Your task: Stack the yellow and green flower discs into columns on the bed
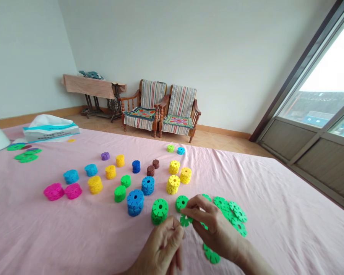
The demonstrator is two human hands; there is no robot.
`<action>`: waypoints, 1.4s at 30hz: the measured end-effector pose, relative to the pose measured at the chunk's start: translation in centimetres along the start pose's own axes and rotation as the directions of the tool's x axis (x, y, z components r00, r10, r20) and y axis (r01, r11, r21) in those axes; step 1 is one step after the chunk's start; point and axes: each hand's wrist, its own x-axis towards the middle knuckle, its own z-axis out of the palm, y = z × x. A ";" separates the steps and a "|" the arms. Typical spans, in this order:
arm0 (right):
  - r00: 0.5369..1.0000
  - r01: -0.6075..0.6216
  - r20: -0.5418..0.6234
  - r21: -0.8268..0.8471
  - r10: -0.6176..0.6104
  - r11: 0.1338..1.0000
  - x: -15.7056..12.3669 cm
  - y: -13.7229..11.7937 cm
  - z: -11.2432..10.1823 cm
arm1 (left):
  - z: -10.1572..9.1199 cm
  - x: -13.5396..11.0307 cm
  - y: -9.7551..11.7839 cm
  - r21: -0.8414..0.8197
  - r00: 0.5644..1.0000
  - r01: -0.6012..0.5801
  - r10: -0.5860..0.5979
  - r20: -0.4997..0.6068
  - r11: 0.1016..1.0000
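Right hand (215, 229) pinches one green disc (185, 220); left hand (163, 244) curls shut, contents hidden; twenty-two stacks (148, 185) on a pink bedsheet (260, 198), two armchairs (160, 110) beyond

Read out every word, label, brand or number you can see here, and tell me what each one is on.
Small dark print on the side of the white and teal package: too small and blurred to read.
No other text can be made out; the plastic discs show no readable marks.
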 end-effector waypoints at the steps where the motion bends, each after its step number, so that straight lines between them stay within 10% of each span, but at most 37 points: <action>1: 1.000 0.014 -0.005 0.009 -0.014 1.000 0.0 -0.2 0.2 | 0.0 0.0 -0.1 -0.013 1.000 0.007 -0.007 -0.020 1.000; 13: 0.989 -0.119 -0.058 0.252 0.138 0.960 0.3 -0.9 0.6 | 0.3 0.1 0.1 0.063 0.998 0.042 -0.039 -0.046 0.997; 33: 0.945 -0.292 0.225 0.259 0.236 0.921 0.1 -1.3 -0.4 | 0.1 -0.2 -0.3 -0.056 0.976 0.068 -0.078 -0.204 0.996; 42: 0.881 -0.335 -0.272 0.218 0.387 0.917 0.7 1.1 1.0 | 0.2 0.2 0.1 0.021 0.997 0.063 -0.062 -0.040 0.998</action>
